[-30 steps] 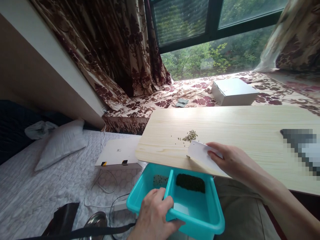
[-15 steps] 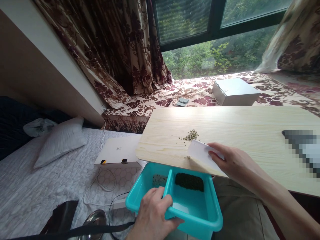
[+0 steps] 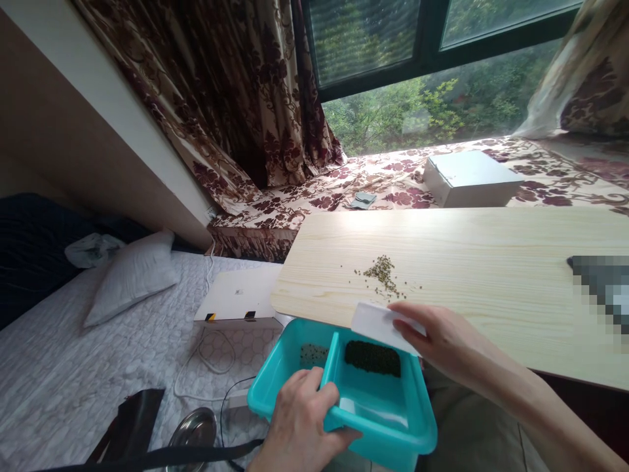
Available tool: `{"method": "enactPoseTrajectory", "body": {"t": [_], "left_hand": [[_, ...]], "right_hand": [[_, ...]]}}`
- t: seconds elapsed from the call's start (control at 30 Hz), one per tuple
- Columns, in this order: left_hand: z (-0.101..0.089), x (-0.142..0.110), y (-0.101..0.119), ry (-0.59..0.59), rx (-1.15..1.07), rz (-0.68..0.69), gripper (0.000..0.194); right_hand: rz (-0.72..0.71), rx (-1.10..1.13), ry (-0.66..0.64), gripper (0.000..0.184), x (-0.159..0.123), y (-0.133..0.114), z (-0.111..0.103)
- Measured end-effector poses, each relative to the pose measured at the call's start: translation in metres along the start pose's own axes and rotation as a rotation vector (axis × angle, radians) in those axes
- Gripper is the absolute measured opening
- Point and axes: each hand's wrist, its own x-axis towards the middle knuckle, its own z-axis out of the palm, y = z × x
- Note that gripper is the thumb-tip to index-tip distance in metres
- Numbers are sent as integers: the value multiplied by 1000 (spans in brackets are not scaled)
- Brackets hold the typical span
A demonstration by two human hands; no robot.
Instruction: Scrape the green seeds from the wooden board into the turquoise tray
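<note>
My left hand (image 3: 307,416) is closed on the near rim and divider of a teal two-compartment bin (image 3: 421,419), held under the table's front edge. Dark green beans (image 3: 372,358) lie in its right compartment; a few small bits rest on the pale bottom of the left one. Pinched in my right hand (image 3: 432,331) is a thin white plastic card (image 3: 376,321), tilted at the table edge above the bin's right compartment. Just beyond the card, a loose pile of small greenish beans (image 3: 383,272) is scattered on the wooden table (image 3: 472,255).
A pixelated dark object (image 3: 602,282) lies at the table's right. Behind, a white box (image 3: 472,177) and a folded grey cloth (image 3: 362,200) rest on the window ledge. Left, the bed holds a flat white box (image 3: 238,295), a pillow (image 3: 132,278), cables and a metal bowl (image 3: 194,429).
My right hand has drawn the card toward me and left, to the table edge over the bin. More beans show spread beyond it. My left hand keeps its grip on the bin.
</note>
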Motion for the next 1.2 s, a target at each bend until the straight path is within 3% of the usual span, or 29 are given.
{"method": "enactPoseTrajectory", "body": {"t": [0.07,0.13,0.3,0.43,0.5,0.6,0.87,1.2], "left_hand": [[3,-1,1,34,22,39,43],[12,-1,3,94,41,99,51],[45,13,22,94,80,294,63],[67,30,47,39,84,455,56],[74,34,57,27,99,463,50],[74,36,66,59,127,457,47],[47,38,60,117,46,530,38],[65,26,53,194,46,397,51]], "right_hand": [[-74,60,-51,32,-14,-1,-2],[-55,108,-19,30,-29,7,-7],[210,67,243,29,-48,55,-24],[333,22,300,35,-42,83,-32],[335,25,301,36,-36,88,-32],[335,50,283,36,-26,88,-31],[324,43,193,38,-4,81,-34],[315,13,117,40,11,71,-37]]}}
